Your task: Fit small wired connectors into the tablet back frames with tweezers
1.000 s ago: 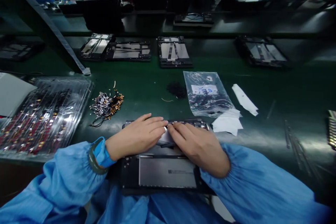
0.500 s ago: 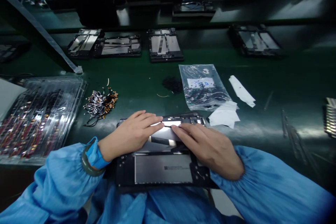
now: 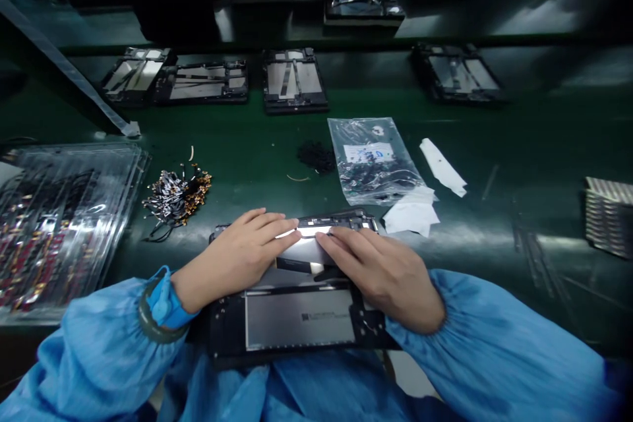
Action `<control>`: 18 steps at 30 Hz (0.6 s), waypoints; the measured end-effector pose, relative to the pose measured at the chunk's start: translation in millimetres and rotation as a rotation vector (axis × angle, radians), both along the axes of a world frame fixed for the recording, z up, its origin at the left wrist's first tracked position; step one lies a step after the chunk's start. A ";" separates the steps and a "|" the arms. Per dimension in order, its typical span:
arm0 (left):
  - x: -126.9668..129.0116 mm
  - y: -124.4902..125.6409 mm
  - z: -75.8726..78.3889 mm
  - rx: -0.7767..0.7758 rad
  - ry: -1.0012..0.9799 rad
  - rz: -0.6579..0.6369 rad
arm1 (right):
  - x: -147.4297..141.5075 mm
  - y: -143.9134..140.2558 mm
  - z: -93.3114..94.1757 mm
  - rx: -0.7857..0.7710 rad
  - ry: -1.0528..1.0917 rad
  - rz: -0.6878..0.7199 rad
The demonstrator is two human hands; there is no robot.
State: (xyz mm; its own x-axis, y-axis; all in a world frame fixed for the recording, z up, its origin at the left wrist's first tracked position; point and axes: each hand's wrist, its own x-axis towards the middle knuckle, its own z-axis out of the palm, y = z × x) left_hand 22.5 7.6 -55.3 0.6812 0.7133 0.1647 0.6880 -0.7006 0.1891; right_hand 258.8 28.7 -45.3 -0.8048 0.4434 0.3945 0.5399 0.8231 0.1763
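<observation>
Touching opened device point(image 3: 299, 320), L hand point(image 3: 244, 247) & R hand point(image 3: 388, 267) farther apart vs 1s ago, grips' opening/hold unclear

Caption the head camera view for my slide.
Left hand and right hand on an opened device, clear bag and small-parts pile beyond.

I find no text legible with certainty from my feed; the clear plastic bag point(image 3: 373, 175) bears a white label point(image 3: 353, 154) with blue characters point(image 3: 373, 153), which I cannot make out; the silver panel point(image 3: 277, 333) of the opened tablet point(image 3: 225, 330) bears a dark square mark point(image 3: 305, 317), with faint small print point(image 3: 327, 316) beside it, too small for me to read.
</observation>
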 end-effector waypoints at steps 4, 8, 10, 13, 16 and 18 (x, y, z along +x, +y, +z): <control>-2.5 2.0 2.4 -0.006 -0.051 -0.011 | 6.5 -1.9 0.7 -0.036 -0.048 -0.009; -4.2 5.4 5.9 -0.152 -0.208 0.047 | 28.4 -8.0 -0.9 -0.239 0.193 -0.108; -0.7 7.4 4.3 -0.208 -0.235 0.157 | 39.8 -13.0 -3.1 -0.390 0.406 -0.281; 8.3 11.3 -0.4 -0.144 -0.126 0.286 | 50.7 -20.3 -8.0 -0.543 0.539 -0.560; 10.4 17.3 4.5 -0.102 -0.079 0.345 | 55.0 -24.1 -12.2 -0.752 0.543 -0.691; 3.3 22.0 17.0 -0.137 -0.171 0.482 | 56.7 -24.4 -12.9 -0.900 0.566 -0.725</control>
